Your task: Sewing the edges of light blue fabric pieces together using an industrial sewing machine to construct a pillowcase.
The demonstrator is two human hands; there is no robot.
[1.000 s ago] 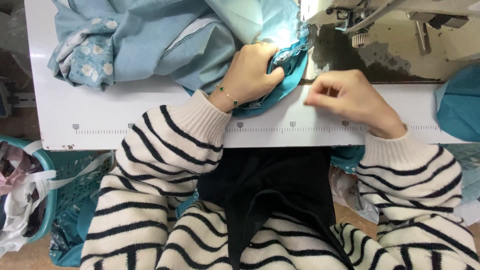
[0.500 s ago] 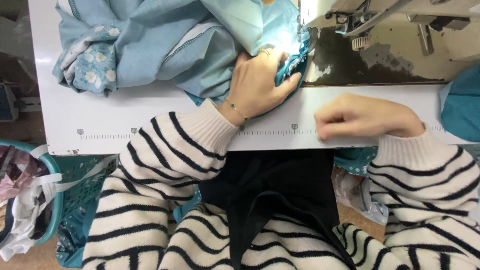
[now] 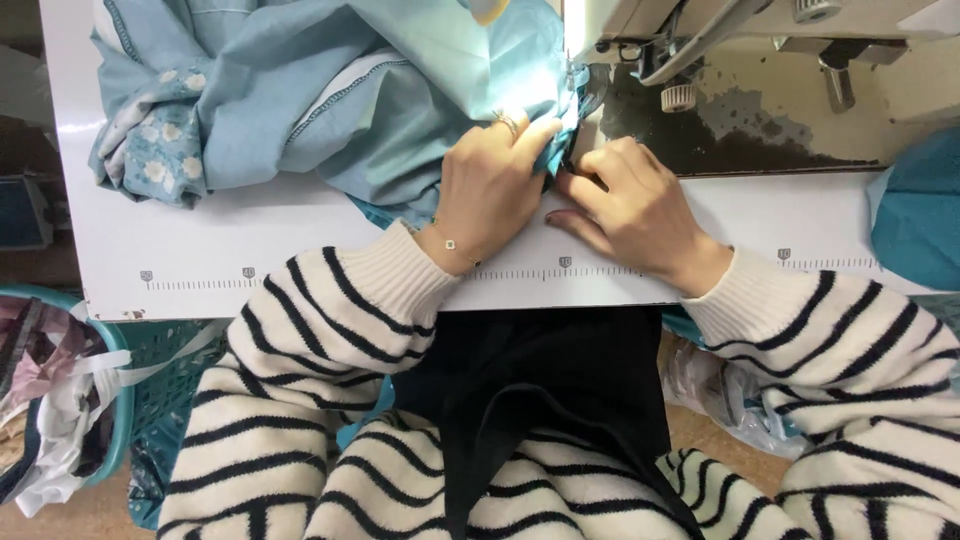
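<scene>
Both hands, the left hand and right hand, pinch the folded edge of the light blue fabric on the white counter, just before the sewing machine. Fingertips so near the needle area risk a prick; bunched cloth could pucker the seam.

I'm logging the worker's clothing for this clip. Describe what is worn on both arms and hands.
Both arms wear a cream knit sweater with black horizontal stripes and plain ribbed cuffs. The left hand is bare apart from a ring on one finger and a thin chain bracelet with a small charm at the wrist. The right hand shows no jewellery and no glove.
</scene>
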